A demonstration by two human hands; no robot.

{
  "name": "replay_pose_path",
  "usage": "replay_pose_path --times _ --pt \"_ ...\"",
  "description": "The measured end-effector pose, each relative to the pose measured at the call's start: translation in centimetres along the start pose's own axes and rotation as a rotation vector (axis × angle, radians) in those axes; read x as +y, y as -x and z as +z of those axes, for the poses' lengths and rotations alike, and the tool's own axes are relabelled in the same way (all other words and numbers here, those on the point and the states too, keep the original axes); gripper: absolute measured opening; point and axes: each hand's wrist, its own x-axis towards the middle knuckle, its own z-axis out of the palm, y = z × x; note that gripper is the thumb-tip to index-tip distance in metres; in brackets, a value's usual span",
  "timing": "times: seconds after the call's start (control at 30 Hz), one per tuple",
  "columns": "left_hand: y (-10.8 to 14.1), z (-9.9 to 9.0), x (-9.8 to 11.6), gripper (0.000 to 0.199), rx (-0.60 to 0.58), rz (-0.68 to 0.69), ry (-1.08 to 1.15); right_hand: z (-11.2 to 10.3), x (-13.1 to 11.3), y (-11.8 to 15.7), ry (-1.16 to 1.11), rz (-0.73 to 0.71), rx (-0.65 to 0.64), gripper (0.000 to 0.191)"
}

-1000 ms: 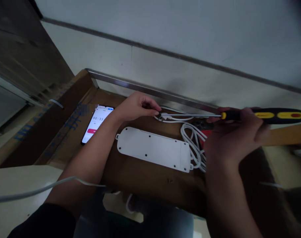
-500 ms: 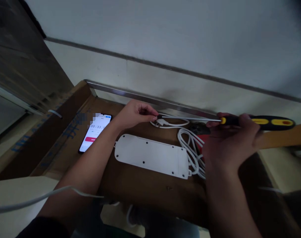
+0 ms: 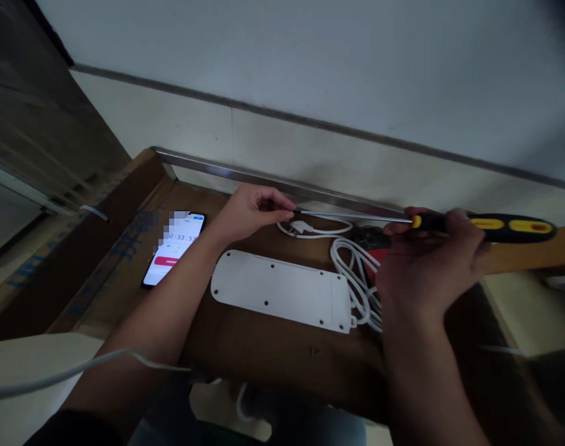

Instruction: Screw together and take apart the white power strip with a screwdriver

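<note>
My right hand [image 3: 431,263] grips a screwdriver [image 3: 380,218] with a black and yellow handle, and its long steel shaft points left. The shaft's tip lies at the fingertips of my left hand [image 3: 257,210], which are pinched together; anything between them is too small to see. Just below lies a white two-pin plug [image 3: 298,228] on a looped white cord [image 3: 347,263]. A white power strip [image 3: 280,291] lies back side up, its screw holes showing. Red-handled pliers [image 3: 373,248] sit partly hidden behind my right hand.
A phone [image 3: 173,251] showing a timer lies on the cardboard [image 3: 124,266] to the left. A metal rail [image 3: 273,186] runs along the far edge against the wall. A grey cable [image 3: 64,371] crosses the lower left, and a wooden board [image 3: 524,257] sticks out at right.
The view has shifted slightly and the scene sits a little lower than a second ago. The screwdriver handle has levelled out, and its tip stays at my left fingertips.
</note>
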Motion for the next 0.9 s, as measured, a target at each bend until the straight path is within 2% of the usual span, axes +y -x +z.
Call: replay_pose_path --times 0.27,0.63,0.9 --pt "0.1 0.4 0.1 0.029 0.058 0.016 0.05 -0.2 0.2 -0.4 -0.022 0.046 -0.034 0.063" --pt "-0.1 0.6 -0.4 0.032 0.058 -0.076 0.16 -0.3 0.4 -0.3 -0.038 0.1 -0.059 0.057" --pt "0.0 1.5 0.0 0.03 0.096 0.005 0.246 0.1 -0.3 -0.4 -0.009 0.267 -0.011 0.036"
